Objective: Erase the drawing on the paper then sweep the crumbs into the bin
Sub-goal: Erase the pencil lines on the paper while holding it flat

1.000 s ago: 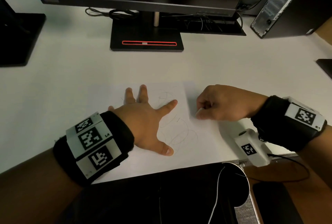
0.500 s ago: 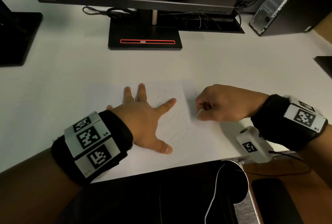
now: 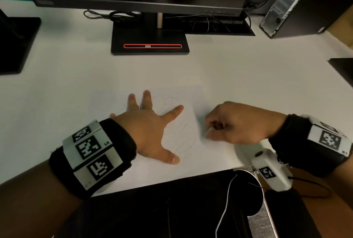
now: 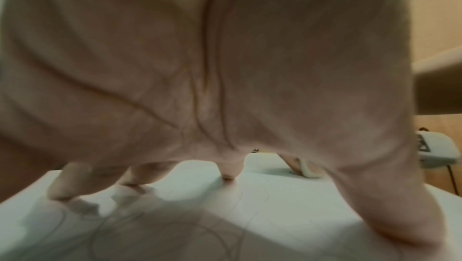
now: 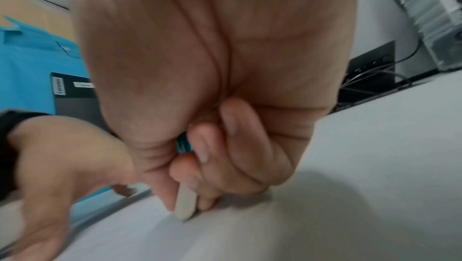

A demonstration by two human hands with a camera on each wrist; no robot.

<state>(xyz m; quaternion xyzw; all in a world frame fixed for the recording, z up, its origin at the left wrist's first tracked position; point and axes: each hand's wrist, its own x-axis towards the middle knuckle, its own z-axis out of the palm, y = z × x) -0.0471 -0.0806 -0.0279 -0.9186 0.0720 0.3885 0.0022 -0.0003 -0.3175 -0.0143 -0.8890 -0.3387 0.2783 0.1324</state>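
A white sheet of paper with thin looping pencil lines lies on the white desk. My left hand is spread flat on the paper, fingers straight and pressing it down; the left wrist view shows its fingertips on the sheet. My right hand sits just right of the paper's right edge, pinching a white eraser whose tip touches the surface. The eraser also shows small in the left wrist view. No bin is in view.
A monitor on a black stand is at the back centre. A second black stand is at the left, a computer tower at the back right. The desk's front edge lies just below my hands, with a dark chair and white cable below it.
Both hands stay nearly where they were. The right hand with the eraser has shifted only slightly at the paper's right edge; the left hand still presses the sheet.
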